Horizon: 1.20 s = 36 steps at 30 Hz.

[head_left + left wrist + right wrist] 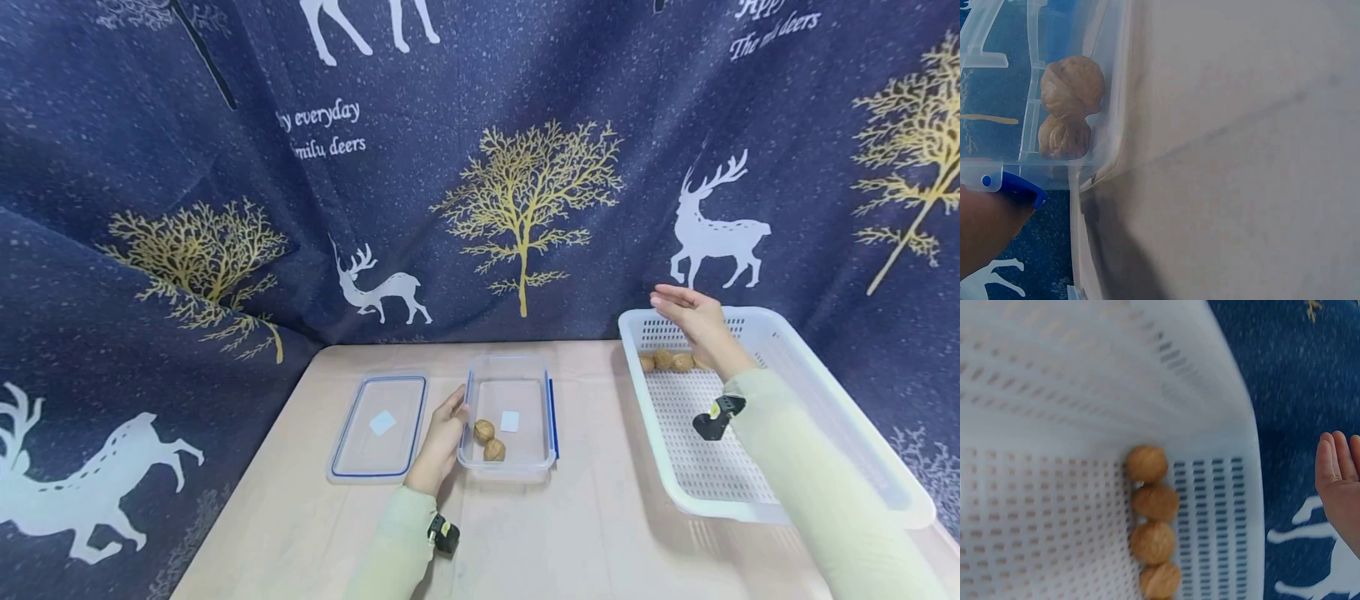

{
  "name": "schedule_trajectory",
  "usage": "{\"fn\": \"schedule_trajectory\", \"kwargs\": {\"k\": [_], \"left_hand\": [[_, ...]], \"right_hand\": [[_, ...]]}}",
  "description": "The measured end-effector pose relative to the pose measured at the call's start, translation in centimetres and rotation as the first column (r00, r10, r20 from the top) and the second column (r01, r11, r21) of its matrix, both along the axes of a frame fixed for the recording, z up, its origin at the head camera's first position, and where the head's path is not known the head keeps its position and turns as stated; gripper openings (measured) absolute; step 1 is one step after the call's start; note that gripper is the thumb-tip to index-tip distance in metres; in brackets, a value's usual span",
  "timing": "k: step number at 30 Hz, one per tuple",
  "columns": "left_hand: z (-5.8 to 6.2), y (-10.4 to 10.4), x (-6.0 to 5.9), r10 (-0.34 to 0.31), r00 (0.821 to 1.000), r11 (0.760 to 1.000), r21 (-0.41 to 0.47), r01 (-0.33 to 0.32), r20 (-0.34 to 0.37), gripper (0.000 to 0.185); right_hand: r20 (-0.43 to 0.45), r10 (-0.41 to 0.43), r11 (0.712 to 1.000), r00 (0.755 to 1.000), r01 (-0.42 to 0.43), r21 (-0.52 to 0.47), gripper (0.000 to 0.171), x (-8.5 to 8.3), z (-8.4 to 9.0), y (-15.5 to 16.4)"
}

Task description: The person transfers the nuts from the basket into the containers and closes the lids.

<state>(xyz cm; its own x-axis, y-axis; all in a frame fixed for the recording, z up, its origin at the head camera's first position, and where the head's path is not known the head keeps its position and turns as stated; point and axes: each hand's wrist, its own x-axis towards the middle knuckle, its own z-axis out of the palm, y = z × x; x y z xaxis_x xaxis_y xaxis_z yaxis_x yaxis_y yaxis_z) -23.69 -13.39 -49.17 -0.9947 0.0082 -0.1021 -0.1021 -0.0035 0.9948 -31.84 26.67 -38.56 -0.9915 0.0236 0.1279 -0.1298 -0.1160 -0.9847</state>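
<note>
A clear plastic food container (507, 471) stands mid-table with two walnuts (489, 440) in its near left corner. My left hand (444, 429) rests against the container's left wall, its fingers pointing away from me. In the left wrist view, part of that hand lies by a blue clip (1022, 187), with its fingertips hidden. Above the far end of a white perforated basket (660, 458), my right hand (699, 323) is raised with its fingers extended, holding nothing. Several walnuts (1152, 542) sit in a row along the basket's far wall.
A clear lid (352, 454) with a blue seal lies flat left of the container. Behind the table hangs a dark blue cloth (480, 275) printed with deer and trees. The basket stands at the table's right side.
</note>
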Motion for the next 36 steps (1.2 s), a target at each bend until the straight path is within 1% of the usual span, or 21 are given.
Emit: {"fn": "schedule_trajectory", "kwargs": {"k": [2, 3, 6, 8, 11, 12, 13, 14, 15, 18, 21, 24, 26, 30, 31, 33, 36], "left_hand": [[0.0, 0.0, 0.0, 0.000, 1.000, 1.000, 0.000, 0.000, 0.003, 0.050], [0.0, 0.0, 0.0, 0.000, 1.000, 1.000, 0.001, 0.000, 0.006, 0.050], [-0.1, -0.1, -0.1, 0.000, 1.000, 1.000, 0.007, -0.001, 0.010, 0.049], [-0.1, -0.1, 0.0, 0.002, 1.000, 1.000, 0.009, -0.002, 0.012, 0.050], [0.0, -0.1, 0.0, 0.002, 1.000, 1.000, 0.001, -0.002, 0.010, 0.050], [0.0, 0.0, 0.0, 0.002, 1.000, 1.000, 0.000, -0.002, 0.010, 0.050], [0.0, 0.0, 0.0, 0.002, 1.000, 1.000, -0.003, -0.002, 0.010, 0.050], [0.0, 0.0, 0.0, 0.002, 1.000, 1.000, -0.004, -0.002, 0.010, 0.050], [0.0, 0.0, 0.0, 0.003, 1.000, 1.000, -0.007, -0.003, 0.010, 0.050], [0.1, 0.0, 0.0, 0.005, 1.000, 1.000, -0.004, -0.005, 0.013, 0.050], [0.1, 0.0, 0.0, 0.005, 1.000, 1.000, -0.007, -0.005, 0.016, 0.049], [0.2, -0.1, 0.0, 0.004, 1.000, 1.000, -0.006, -0.004, 0.020, 0.049], [0.2, -0.1, 0.0, 0.001, 1.000, 1.000, -0.004, -0.001, 0.021, 0.049], [0.2, -0.1, 0.0, -0.003, 1.000, 1.000, 0.003, 0.003, 0.020, 0.049], [0.2, -0.1, 0.0, -0.004, 1.000, 1.000, 0.003, 0.004, 0.020, 0.049], [0.3, -0.1, 0.0, -0.003, 1.000, 1.000, 0.004, 0.003, 0.023, 0.049], [0.3, -0.1, 0.1, 0.001, 1.000, 1.000, 0.006, -0.001, 0.030, 0.050]], "right_hand": [[0.000, 0.006, 0.998, 1.000, -0.006, -0.070, 0.022, 0.3, 0.0, 0.6], [-0.005, 0.011, 0.995, 1.000, -0.011, -0.099, 0.020, 0.4, -0.1, 0.9], [-0.015, 0.008, 0.992, 1.000, -0.010, -0.125, 0.021, 0.2, -1.1, 2.3], [-0.025, 0.002, 0.994, 1.000, -0.005, -0.109, 0.021, -0.6, -2.5, 3.6], [-0.019, 0.004, 0.984, 1.000, -0.007, -0.179, 0.030, -2.6, -5.4, 6.3], [-0.015, -0.003, 0.985, 1.000, 0.001, -0.173, 0.031, -2.7, -5.8, 6.8], [-0.013, -0.003, 0.981, 1.000, 0.001, -0.193, 0.033, -2.7, -6.1, 7.2], [-0.006, -0.025, 0.982, 1.000, 0.024, -0.186, 0.032, -2.6, -6.2, 7.5], [-0.005, -0.040, 0.979, 0.999, 0.038, -0.201, 0.029, -2.4, -6.3, 7.7], [-0.003, -0.105, 0.988, 0.994, 0.104, -0.118, 0.019, -0.4, -5.0, 7.1], [0.013, -0.147, 0.983, 0.989, 0.148, -0.112, 0.021, 0.7, -4.8, 7.2], [0.030, -0.195, 0.975, 0.980, 0.197, -0.100, 0.025, 1.2, -5.1, 7.5], [0.050, -0.230, 0.966, 0.972, 0.234, -0.109, 0.025, 1.3, -5.5, 7.7], [0.085, -0.300, 0.951, 0.950, 0.305, -0.050, 0.019, 1.3, -6.5, 8.2], [0.095, -0.310, 0.949, 0.946, 0.314, -0.031, 0.023, 1.4, -6.7, 8.4], [0.121, -0.336, 0.942, 0.934, 0.334, 0.038, 0.034, 1.4, -7.2, 8.6], [0.154, -0.374, 0.919, 0.915, 0.343, 0.192, 0.051, 1.3, -7.9, 8.9]]}}
